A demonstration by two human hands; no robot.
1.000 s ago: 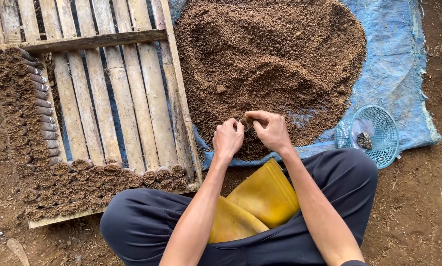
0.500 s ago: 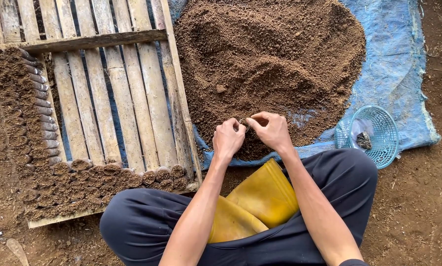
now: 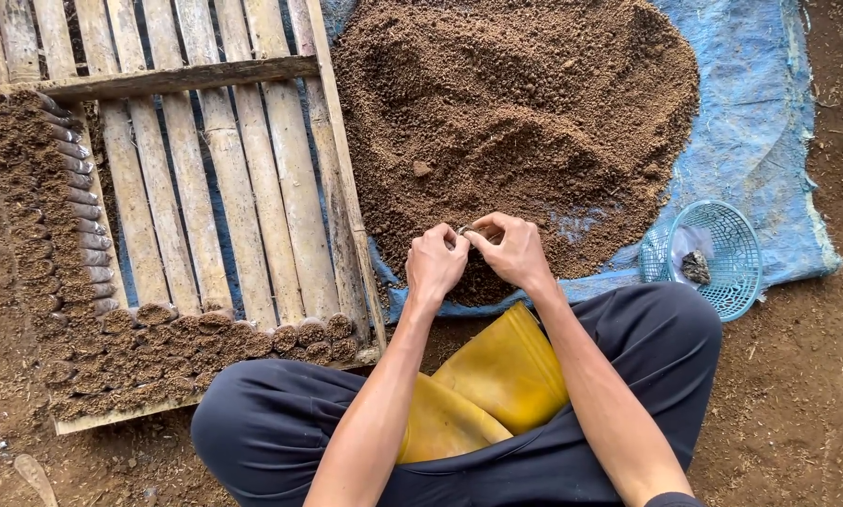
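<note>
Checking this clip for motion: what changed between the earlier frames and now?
Almost nothing. The left hand and right hand stay together at the near edge of the brown soil heap, pinching a small object I cannot identify. Bamboo slat tray and blue mesh basket unmoved.

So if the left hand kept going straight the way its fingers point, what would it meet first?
The left hand points up and away from the body, so it would likely run into the soil pile on the blue tarp; it already sits at the pile's near edge.
</note>
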